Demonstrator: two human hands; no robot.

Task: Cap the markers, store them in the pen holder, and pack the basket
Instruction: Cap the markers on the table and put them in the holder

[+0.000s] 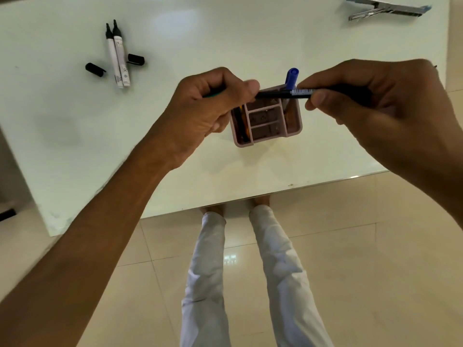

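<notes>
Both hands hold one thin black marker [300, 92] level above the pink pen holder [268, 121]. My right hand [380, 103] pinches its barrel near the white barcode label. My left hand [210, 103] grips the other end, where a cap appears to sit, though the fingers hide it. The pen holder has several compartments. A blue marker [292, 77] stands upright in its far side, and dark pens lie in its left slot. Two uncapped white markers [117, 53] with black tips lie side by side at the far left, with two loose black caps [95, 69] [136, 59] beside them.
A grey and blue stapler-like tool [385, 8] lies at the far right corner of the white table [200, 171]. The table's near edge runs just past the pen holder. Below it are tiled floor and my legs in white trousers.
</notes>
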